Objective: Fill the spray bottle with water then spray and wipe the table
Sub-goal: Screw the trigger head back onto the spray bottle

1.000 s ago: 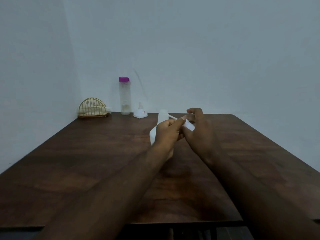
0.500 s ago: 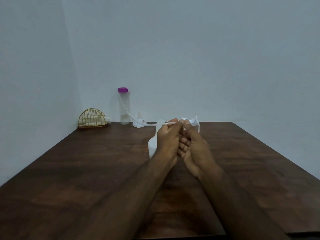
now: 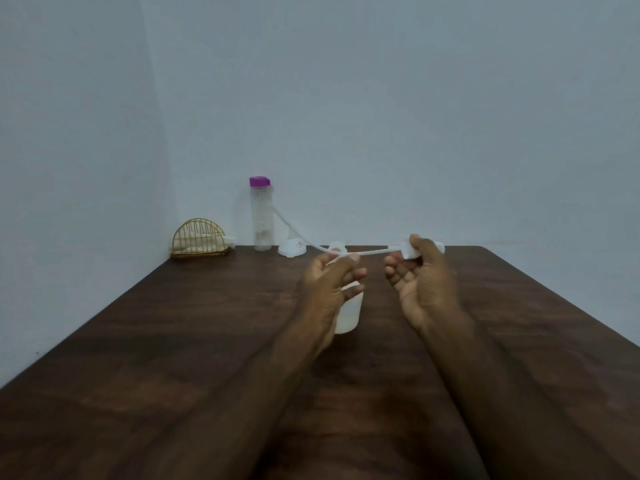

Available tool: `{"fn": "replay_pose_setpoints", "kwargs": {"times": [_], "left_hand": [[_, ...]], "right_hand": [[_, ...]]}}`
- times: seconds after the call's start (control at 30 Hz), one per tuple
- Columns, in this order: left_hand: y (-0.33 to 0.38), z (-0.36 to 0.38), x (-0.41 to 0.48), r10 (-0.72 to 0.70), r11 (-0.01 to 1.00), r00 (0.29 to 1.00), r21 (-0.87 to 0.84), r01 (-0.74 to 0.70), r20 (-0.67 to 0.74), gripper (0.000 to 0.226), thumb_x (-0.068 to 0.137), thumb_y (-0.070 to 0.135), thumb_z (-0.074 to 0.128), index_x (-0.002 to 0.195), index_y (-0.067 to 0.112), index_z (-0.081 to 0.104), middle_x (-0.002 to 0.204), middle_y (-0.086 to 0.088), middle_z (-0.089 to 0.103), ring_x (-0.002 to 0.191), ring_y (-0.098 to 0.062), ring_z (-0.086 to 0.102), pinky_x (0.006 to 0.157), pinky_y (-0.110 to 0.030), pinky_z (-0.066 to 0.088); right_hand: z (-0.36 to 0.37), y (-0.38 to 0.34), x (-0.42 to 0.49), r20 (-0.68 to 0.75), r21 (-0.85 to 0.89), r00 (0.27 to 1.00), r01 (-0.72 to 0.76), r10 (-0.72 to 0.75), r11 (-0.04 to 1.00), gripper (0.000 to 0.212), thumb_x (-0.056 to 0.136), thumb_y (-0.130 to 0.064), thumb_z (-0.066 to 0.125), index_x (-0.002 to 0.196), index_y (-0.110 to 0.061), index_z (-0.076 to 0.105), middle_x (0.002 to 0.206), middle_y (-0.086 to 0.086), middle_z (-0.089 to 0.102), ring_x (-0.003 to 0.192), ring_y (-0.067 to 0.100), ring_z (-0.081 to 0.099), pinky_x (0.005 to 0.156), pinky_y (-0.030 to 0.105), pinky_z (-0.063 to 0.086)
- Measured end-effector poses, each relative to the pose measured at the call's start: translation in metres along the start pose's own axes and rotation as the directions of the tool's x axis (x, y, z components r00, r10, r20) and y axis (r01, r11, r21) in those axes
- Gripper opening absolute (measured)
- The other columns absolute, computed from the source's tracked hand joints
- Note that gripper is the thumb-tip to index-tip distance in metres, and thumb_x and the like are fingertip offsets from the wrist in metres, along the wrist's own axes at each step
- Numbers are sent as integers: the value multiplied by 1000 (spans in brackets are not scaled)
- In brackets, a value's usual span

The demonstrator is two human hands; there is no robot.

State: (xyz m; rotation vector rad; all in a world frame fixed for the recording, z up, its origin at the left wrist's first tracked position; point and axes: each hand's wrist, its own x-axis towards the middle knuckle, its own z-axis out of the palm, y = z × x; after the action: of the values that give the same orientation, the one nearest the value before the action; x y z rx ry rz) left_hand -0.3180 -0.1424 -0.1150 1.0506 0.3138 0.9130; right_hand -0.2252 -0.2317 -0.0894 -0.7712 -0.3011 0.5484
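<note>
In the head view, the person's left hand (image 3: 332,289) curls around the body of the translucent spray bottle (image 3: 348,315), which is held above the wooden table (image 3: 173,341) with its open neck pointing away toward the wall. The right hand (image 3: 420,275) pinches the white spray head (image 3: 420,250) between thumb and upper fingers, its other fingers loosely spread below. The spray head is off the neck and held to the right of it, and its thin dip tube (image 3: 367,252) runs leftward past the neck, its tip arcing up in front of the clear water bottle (image 3: 261,216) with the purple cap, which stands at the back edge of the table. A small white funnel (image 3: 292,247) sits just beside that bottle, and a gold wire holder (image 3: 200,239) with pale contents stands near the corner. The step in hand looks like opening the spray bottle ready for filling, so little of the task seems done. To do it well, the person should set the spray head down where the tube will not drag across the table or knock the funnel, stand the spray bottle upright and steady it, then seat the funnel in the neck before pouring. The tube is springy, so it may flick when let go.
</note>
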Motion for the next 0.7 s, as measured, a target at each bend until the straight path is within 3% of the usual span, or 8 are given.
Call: {"fn": "replay_pose_setpoints", "kwargs": {"times": [0.1, 0.27, 0.47, 0.7], "left_hand": [[17, -29, 2, 94, 976, 988, 208, -68, -121, 40, 89, 27, 68, 121, 8, 54, 98, -12, 68, 71, -20, 68, 57, -31, 53], [67, -46, -8, 296, 916, 947, 319, -244, -126, 16, 94, 21, 58, 97, 7, 63, 75, -12, 65, 57, -18, 59, 47, -26, 48], [90, -43, -6, 148, 877, 989, 466, -116, -31, 10, 86, 9, 68, 90, 1, 70, 76, -14, 71, 63, -20, 63, 58, -30, 54], [87, -45, 2, 226, 745, 974, 646, -164, -13, 9, 86, 10, 71, 93, 5, 70, 71, -10, 67, 56, -12, 61, 56, -25, 54]], "right_hand": [[-9, -14, 13, -7, -41, 1000, 25, -25, 999, 7, 93, -14, 55, 88, -10, 54, 71, 8, 58, 61, 19, 64, 50, 23, 53], [-16, -28, 24, 16, -64, 999, 40, -39, 997, 8, 93, -12, 47, 92, -8, 54, 84, 12, 60, 70, 22, 66, 58, 26, 56], [-17, -38, 27, 61, 3, 995, 82, -82, 997, 12, 93, -6, 43, 98, -5, 54, 86, 15, 60, 72, 24, 67, 65, 29, 59], [-23, -48, 28, 74, 52, 989, 126, -130, 991, 15, 90, -3, 42, 95, -5, 56, 85, 17, 61, 69, 25, 68, 70, 31, 61]]}}
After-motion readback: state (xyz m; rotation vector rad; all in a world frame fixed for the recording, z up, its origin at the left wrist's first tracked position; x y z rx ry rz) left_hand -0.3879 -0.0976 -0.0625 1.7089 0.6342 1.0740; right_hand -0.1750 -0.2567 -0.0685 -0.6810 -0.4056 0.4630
